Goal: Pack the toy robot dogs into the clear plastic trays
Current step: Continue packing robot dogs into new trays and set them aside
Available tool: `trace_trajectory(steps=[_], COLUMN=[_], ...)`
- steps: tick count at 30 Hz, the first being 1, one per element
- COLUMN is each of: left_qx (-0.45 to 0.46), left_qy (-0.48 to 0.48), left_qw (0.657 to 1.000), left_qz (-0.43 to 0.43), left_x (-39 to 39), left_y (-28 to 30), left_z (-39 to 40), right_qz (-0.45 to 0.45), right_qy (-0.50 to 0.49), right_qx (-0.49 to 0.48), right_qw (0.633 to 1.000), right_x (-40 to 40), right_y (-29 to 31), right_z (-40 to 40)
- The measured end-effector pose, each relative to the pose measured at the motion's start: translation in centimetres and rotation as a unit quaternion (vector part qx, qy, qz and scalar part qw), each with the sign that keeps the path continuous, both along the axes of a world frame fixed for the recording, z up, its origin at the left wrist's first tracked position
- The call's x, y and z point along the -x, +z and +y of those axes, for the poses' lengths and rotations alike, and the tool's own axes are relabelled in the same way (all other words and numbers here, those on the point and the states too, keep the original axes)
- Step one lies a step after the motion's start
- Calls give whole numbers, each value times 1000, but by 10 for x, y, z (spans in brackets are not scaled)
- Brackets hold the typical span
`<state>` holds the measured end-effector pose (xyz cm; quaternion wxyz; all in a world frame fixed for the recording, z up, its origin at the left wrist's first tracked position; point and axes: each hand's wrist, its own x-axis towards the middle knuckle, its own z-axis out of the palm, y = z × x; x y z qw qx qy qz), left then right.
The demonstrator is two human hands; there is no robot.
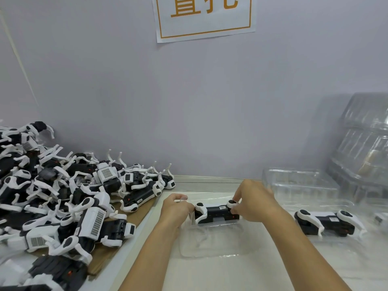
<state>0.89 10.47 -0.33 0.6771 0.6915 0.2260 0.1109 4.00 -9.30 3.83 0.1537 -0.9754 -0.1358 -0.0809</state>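
Note:
A black-and-white toy robot dog (pixel 216 213) lies on its side at the far end of a clear plastic tray (pixel 212 242) in front of me. My left hand (pixel 175 208) grips the dog's left end, fingers curled round a white leg. My right hand (pixel 251 199) pinches the white hip joint at the dog's right end. A second toy dog (pixel 327 222) lies in another clear tray at the right, untouched.
A large heap of toy dogs (pixel 63 196) covers a brown board at the left. Empty clear trays (pixel 302 187) sit behind the right hand, and a tall stack of trays (pixel 365 148) leans at the far right. A wall stands close behind.

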Motion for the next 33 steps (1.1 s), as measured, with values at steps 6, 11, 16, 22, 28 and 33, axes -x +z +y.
trace_trajectory(steps=[6,11,16,22,28,33], left_qx=[4,11,20,53,31,25], left_qy=[3,6,12,2,15,13], left_qw=[1000,1000,1000,998,999,999], left_qz=[-1,-7,-14,-23,-28,-28], left_x=[0,1,0,3,4,3], left_y=[0,-2,-2,-1,-1,-3], left_z=[0,-1,-2,-2,-3,-3], right_qz=[17,46,44,45,5,8], right_qy=[26,67,141,160,110,89], right_qx=[-10,-146,-168,7,-32,-54], right_qw=[999,986,975,986,993,995], right_x=[-3,-5,9,33,35,32], right_y=[1,7,7,-9,-12,-11], right_z=[-5,-9,7,51,58,58])
